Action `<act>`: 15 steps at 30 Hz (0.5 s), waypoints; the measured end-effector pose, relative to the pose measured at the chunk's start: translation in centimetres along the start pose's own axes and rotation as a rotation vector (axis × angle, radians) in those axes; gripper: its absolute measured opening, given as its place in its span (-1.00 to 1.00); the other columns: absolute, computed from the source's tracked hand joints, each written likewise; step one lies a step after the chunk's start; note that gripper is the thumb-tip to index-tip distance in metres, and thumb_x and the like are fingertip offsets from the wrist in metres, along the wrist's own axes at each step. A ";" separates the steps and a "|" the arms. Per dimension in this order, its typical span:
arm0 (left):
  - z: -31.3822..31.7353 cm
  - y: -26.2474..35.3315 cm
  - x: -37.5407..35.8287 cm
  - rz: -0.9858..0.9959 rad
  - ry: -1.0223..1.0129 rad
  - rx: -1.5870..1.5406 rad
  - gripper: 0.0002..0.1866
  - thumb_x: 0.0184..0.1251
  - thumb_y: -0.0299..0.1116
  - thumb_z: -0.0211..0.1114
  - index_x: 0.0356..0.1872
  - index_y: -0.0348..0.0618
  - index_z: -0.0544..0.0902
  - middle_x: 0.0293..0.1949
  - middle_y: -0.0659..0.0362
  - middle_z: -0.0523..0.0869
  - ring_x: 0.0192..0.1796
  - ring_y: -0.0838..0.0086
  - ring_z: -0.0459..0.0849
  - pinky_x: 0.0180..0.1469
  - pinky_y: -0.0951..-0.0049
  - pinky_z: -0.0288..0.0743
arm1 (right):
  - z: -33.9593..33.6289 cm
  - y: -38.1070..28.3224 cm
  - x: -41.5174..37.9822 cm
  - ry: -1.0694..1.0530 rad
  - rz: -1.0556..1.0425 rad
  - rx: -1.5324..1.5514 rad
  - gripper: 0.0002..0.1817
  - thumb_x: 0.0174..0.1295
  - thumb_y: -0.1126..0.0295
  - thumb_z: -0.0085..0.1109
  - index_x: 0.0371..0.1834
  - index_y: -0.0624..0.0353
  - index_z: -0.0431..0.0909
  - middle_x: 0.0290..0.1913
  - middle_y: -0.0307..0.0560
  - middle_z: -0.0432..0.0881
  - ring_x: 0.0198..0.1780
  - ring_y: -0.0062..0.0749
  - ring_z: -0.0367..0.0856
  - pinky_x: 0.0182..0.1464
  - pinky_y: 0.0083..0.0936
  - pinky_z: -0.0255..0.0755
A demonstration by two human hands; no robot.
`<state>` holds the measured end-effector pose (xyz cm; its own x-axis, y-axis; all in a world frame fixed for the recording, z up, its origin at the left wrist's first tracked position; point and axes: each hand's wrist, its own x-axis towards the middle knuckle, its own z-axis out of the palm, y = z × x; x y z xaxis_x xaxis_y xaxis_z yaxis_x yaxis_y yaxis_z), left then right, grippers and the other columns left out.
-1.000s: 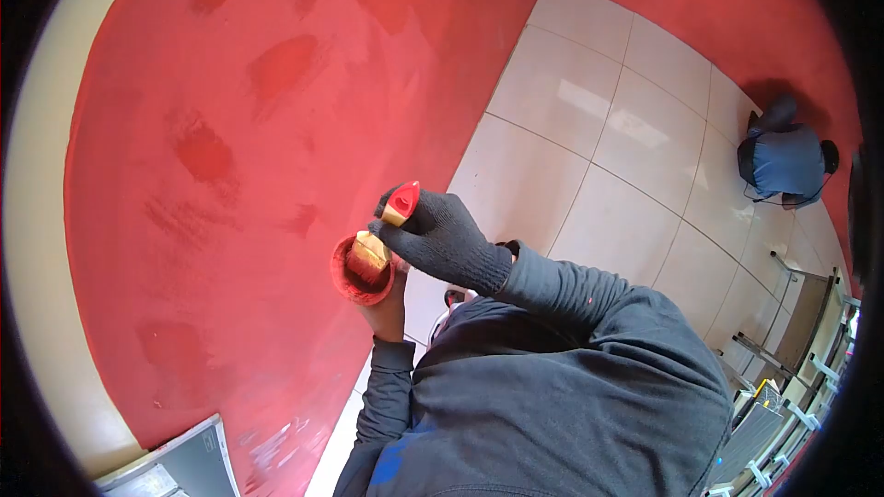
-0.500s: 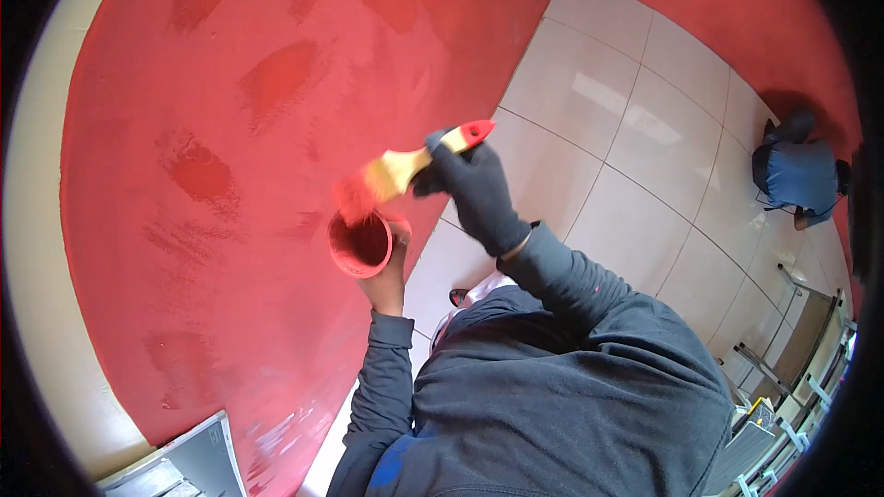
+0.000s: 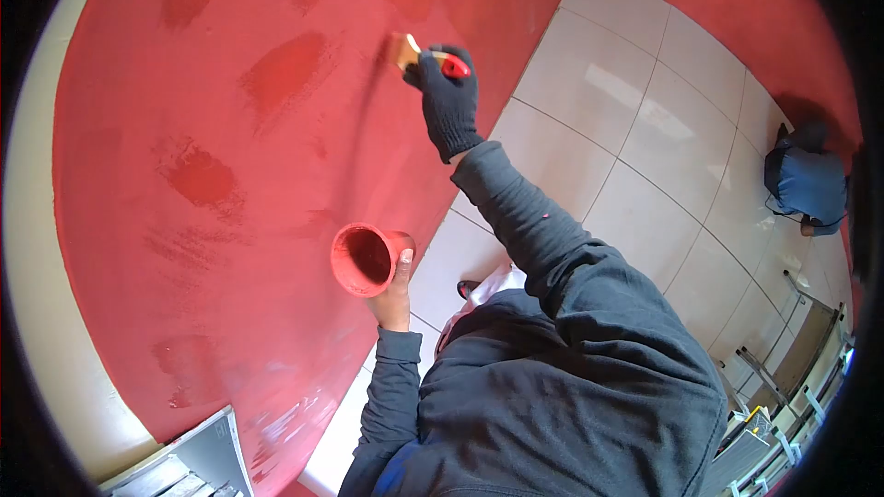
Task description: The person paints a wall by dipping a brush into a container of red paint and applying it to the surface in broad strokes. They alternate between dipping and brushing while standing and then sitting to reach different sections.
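My bare left hand (image 3: 396,297) is wrapped round a red paint cup (image 3: 347,260), whose open mouth faces up toward me. The inside of the cup looks dark red, and I cannot make out how much paint is in it. In a black glove, my right hand (image 3: 448,103) grips a paintbrush (image 3: 408,52) with a red-tipped handle and a pale yellow ferrule. Its bristles are blurred and lie at the red wall (image 3: 304,161), where they seem to touch. Darker, wetter-looking red patches mark the wall around it.
A person (image 3: 807,179) in a blue-grey top is low by the far red wall. Metal ladder-like frames (image 3: 792,350) lie at lower right on the tiled floor (image 3: 635,212). A grey panel (image 3: 207,456) stands at lower left. A cream strip (image 3: 46,248) borders the wall.
My right hand has carried the paintbrush from above the cup up to the wall. My left hand with the cup has stayed nearly in place.
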<state>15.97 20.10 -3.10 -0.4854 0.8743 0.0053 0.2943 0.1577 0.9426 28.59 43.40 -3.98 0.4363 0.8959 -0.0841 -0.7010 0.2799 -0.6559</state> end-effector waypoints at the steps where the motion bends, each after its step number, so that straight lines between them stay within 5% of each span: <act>1: -0.2 -0.3 -0.1 -0.002 0.013 -0.003 -0.17 -0.04 -0.17 0.56 0.23 -0.25 0.32 0.17 0.10 0.43 0.17 0.36 0.42 0.23 0.34 0.30 | 1.4 -2.0 -0.1 -0.050 0.013 0.086 -0.79 0.26 0.42 0.14 -0.14 0.24 0.38 -0.25 -0.03 0.55 -0.30 -0.30 0.66 -0.17 -0.40 0.62; 4: -0.9 -0.7 -0.5 -0.015 0.059 -0.009 -0.18 -0.04 -0.16 0.56 0.23 -0.24 0.33 0.17 0.09 0.43 0.17 0.35 0.42 0.23 0.33 0.30 | 2.4 -5.8 0.7 -0.131 -0.032 0.281 -0.76 0.27 0.41 0.13 -0.09 0.26 0.36 -0.21 0.01 0.57 -0.24 -0.23 0.67 -0.14 -0.37 0.62; 8: -1.4 -0.8 -1.1 -0.039 0.075 -0.030 -0.17 -0.05 -0.17 0.57 0.24 -0.23 0.33 0.16 0.09 0.43 0.17 0.35 0.42 0.22 0.32 0.30 | -1.0 -1.3 3.3 -0.112 0.115 0.361 -0.79 0.30 0.35 0.09 -0.15 0.27 0.42 -0.20 0.02 0.59 -0.16 -0.24 0.65 -0.11 -0.35 0.62; 12: -1.6 -1.5 -1.2 -0.034 0.088 -0.050 -0.16 -0.05 -0.18 0.57 0.24 -0.22 0.32 0.17 0.09 0.42 0.17 0.34 0.41 0.22 0.31 0.30 | -8.7 6.5 3.5 0.148 0.286 0.254 -0.81 0.23 0.43 0.10 -0.13 0.23 0.42 -0.24 0.00 0.58 -0.24 -0.29 0.65 -0.25 -0.42 0.65; 15: -2.1 -1.5 -1.6 -0.055 0.086 -0.059 -0.15 -0.04 -0.17 0.57 0.26 -0.23 0.30 0.18 0.09 0.41 0.18 0.34 0.40 0.23 0.32 0.30 | -9.7 6.3 3.0 0.351 0.245 0.021 -0.84 0.23 0.42 0.11 -0.17 0.19 0.44 -0.29 -0.10 0.57 -0.32 -0.39 0.62 -0.29 -0.49 0.61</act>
<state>14.57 17.49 -3.83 -0.5688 0.8222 -0.0208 0.2173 0.1746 0.9603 30.90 44.52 -15.64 0.4186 0.7656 -0.4885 -0.8175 0.0834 -0.5698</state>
